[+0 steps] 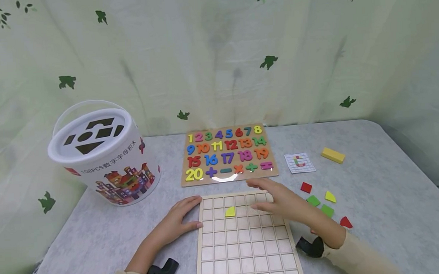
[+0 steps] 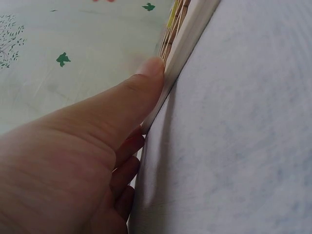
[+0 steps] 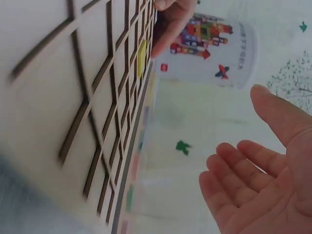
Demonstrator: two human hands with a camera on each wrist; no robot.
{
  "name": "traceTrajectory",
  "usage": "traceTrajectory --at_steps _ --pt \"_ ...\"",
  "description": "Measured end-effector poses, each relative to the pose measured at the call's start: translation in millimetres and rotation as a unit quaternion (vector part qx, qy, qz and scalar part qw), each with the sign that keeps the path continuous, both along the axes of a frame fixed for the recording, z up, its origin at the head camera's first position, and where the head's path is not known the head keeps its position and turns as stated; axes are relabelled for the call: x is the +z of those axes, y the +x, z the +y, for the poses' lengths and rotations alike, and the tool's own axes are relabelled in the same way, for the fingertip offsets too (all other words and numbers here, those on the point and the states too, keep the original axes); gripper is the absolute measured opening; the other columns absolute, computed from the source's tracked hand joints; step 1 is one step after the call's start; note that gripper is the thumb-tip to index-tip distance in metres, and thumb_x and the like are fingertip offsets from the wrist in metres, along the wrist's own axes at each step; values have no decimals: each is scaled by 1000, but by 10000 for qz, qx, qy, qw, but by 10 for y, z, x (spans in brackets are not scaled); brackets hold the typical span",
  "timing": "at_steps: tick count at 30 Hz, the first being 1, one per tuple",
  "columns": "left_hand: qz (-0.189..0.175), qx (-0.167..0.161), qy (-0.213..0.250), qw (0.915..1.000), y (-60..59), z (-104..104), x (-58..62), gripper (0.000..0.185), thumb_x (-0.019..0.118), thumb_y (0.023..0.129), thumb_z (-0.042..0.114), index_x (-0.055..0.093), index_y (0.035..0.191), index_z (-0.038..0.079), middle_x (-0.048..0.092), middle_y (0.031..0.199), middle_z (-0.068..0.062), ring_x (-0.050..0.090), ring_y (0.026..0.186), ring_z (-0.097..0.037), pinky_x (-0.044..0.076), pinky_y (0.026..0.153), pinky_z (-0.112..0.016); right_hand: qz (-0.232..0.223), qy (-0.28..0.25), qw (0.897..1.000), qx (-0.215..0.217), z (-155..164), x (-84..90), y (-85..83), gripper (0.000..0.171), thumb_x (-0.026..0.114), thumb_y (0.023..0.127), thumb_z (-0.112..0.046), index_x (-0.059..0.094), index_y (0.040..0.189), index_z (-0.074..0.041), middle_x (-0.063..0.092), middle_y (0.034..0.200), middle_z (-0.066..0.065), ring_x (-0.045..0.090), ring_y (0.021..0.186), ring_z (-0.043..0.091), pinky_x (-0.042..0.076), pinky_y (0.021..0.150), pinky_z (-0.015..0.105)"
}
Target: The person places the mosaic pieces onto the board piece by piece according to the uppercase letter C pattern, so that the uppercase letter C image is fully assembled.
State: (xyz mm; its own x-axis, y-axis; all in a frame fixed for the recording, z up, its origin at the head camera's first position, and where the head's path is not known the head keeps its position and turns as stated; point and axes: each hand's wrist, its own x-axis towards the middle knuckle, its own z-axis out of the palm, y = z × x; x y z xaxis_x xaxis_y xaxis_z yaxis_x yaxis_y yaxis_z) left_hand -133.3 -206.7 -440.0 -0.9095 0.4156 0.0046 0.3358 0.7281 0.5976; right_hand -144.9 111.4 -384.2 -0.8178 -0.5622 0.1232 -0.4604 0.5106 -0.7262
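A pale wooden grid board (image 1: 245, 238) lies on the table. In one cell near its far left sits a yellow piece with one rounded corner (image 1: 230, 211). My left hand (image 1: 175, 223) rests against the board's left edge, thumb and fingertips touching its side by the far corner; the left wrist view shows the thumb (image 2: 122, 105) along the rim. Over the board's far right part hovers my right hand (image 1: 276, 198), fingers spread apart from the thumb. Its palm (image 3: 273, 190) faces the right wrist view with nothing in it.
Right of the board lie loose pieces: red (image 1: 306, 187), green (image 1: 313, 200), yellow (image 1: 330, 196), and others partly under the forearm. Behind are a number puzzle (image 1: 228, 155), a pattern card (image 1: 299, 163) and a yellow block (image 1: 333, 155). A white bucket (image 1: 105, 159) stands at left.
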Motion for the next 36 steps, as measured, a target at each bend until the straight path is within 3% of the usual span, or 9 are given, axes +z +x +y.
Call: traceTrajectory --at_steps 5,11,18,27,36 --pt "13 4 2 10000 -1 12 2 68 57 68 49 34 127 24 30 128 10 22 118 -14 21 94 -41 351 67 9976 -601 343 4 54 55 57 73 -41 37 123 -28 36 122 -12 35 110 8 37 84 37" --pt "4 -9 -5 10000 -1 15 6 68 57 69 49 34 127 25 30 128 10 22 118 -14 21 94 -41 147 296 9932 -1120 755 -114 55 58 58 73 -38 36 124 -21 37 123 -3 33 111 16 36 83 43" --pt "23 -8 23 10000 -5 12 5 69 57 68 49 33 128 24 30 128 10 21 118 -13 22 93 -41 392 606 9854 -1542 1079 -299 5 60 58 73 -39 37 123 -15 37 122 3 35 109 24 34 83 45" --pt "-22 -11 18 10000 -3 11 -3 68 57 68 49 34 128 24 30 128 10 22 118 -14 21 94 -41 208 764 9806 -1791 1190 -532 -94 54 59 73 -35 45 116 -5 44 112 10 40 101 25 37 81 43" --pt "24 -29 4 10000 4 3 13 68 58 69 47 34 127 24 30 128 10 22 118 -13 21 94 -41 243 932 9715 -2164 1112 -558 -115 43 62 73 -28 52 106 -4 47 103 11 41 93 24 38 79 43"
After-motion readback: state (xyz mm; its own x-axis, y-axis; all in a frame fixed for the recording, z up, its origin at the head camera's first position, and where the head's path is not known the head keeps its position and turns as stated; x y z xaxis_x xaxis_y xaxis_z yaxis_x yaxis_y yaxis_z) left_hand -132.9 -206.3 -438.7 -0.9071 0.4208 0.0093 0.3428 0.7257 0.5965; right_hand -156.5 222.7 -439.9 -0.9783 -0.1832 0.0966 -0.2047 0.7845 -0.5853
